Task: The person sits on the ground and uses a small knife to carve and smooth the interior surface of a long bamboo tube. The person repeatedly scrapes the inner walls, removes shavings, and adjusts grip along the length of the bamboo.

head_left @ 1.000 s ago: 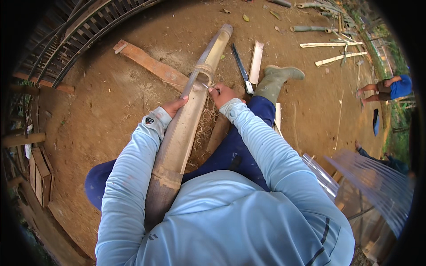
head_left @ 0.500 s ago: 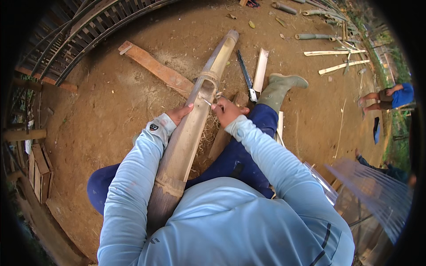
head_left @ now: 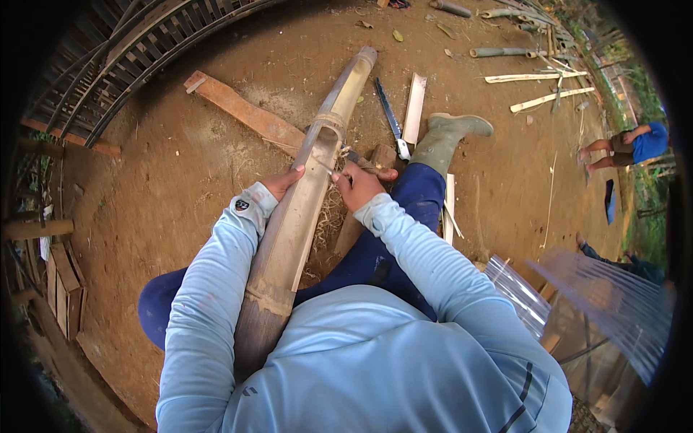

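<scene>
A thick bamboo pole slants from under my body away across my lap, its upper side cut open into a long trough between the nodes. My left hand grips the pole's left side, thumb up on the cut edge and fingers hidden beneath. On the other side, my right hand is closed round a knife; its thin metal tip points into the trough, just below the far node, and most of the tool is covered by my fingers. Curly bamboo shavings hang and lie beside the pole under my right hand.
A handsaw and a split bamboo piece lie past my right boot. An orange-brown plank rests beyond the pole. Bamboo poles lie at far right, near a person. Clear corrugated sheets stand at lower right.
My right hand has drawn the knife slightly back toward me along the trough. The whole view has shifted a little; my left hand keeps its hold on the pole.
</scene>
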`<control>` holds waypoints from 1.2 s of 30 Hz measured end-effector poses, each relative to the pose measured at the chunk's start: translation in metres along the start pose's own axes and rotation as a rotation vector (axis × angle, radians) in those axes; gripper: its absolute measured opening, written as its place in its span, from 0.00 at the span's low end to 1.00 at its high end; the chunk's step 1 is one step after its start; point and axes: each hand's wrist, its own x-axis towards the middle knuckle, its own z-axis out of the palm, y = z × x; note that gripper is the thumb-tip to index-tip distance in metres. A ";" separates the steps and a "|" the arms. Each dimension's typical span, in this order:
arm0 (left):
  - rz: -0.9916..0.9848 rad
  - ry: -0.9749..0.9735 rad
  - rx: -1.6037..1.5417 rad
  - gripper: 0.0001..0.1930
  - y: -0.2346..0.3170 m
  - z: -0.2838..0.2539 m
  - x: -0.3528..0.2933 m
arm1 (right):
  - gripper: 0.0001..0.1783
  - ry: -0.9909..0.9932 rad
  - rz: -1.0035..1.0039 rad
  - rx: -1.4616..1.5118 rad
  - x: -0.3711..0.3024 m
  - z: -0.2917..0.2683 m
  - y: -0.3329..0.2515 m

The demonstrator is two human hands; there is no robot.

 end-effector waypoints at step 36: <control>0.122 0.080 0.109 0.44 0.001 0.013 0.000 | 0.18 0.140 0.093 0.020 0.048 0.001 0.021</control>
